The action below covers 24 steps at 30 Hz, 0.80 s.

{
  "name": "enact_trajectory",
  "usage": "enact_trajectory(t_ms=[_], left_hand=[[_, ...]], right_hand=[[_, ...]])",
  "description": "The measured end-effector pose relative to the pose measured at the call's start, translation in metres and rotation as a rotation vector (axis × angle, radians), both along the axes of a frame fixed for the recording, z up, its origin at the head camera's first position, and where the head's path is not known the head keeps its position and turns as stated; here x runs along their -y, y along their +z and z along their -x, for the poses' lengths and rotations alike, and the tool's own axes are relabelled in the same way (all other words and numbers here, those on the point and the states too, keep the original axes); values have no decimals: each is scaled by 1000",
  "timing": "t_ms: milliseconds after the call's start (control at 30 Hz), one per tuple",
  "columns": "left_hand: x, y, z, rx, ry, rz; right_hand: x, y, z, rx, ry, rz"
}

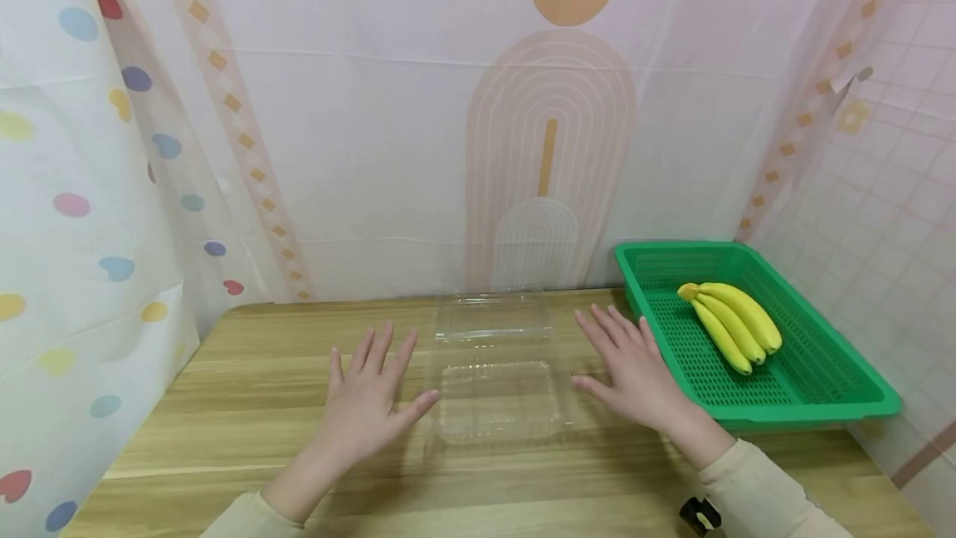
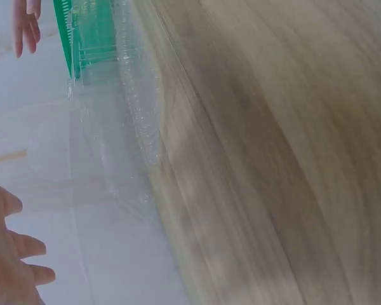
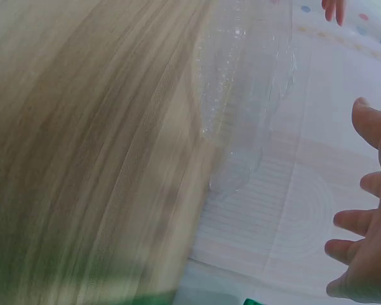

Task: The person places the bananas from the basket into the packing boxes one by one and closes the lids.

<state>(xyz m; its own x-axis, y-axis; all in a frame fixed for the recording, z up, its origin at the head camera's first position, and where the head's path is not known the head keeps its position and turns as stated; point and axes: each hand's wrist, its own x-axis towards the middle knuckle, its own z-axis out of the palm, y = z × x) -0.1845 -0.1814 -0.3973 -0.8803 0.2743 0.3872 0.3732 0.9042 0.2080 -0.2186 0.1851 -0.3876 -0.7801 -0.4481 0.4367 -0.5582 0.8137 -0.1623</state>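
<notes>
Box [image 1: 496, 393] of clear plastic rests on the table [image 1: 254, 405], between the left hand [image 1: 368, 407] and right hand [image 1: 635, 376], both spread wide, holding nothing. To my eye it'll be light, thin-walled, slippery, easily crumpled; I'd take its left and right rims with barely any squeeze.

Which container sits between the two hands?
The clear plastic container, lying between the left hand and the right hand. The other, the green basket, is opaque, stands right of both hands and holds bananas.
</notes>
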Motion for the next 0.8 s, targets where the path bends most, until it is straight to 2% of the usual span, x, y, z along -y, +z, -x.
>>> enact_trajectory(t_ms=[100,467,667,800], left_hand=[[-1,1,-1,9,-6,-39],[-3,6,-1,130,-88,-345],[-4,7,-1,184,-92,-462],[-6,7,-1,224,-95,-559]], right_hand=[[-1,0,0,-30,12,34],[-8,-1,2,-175,37,90],[-14,6,0,-193,47,150],[-19,10,-2,-175,36,188]])
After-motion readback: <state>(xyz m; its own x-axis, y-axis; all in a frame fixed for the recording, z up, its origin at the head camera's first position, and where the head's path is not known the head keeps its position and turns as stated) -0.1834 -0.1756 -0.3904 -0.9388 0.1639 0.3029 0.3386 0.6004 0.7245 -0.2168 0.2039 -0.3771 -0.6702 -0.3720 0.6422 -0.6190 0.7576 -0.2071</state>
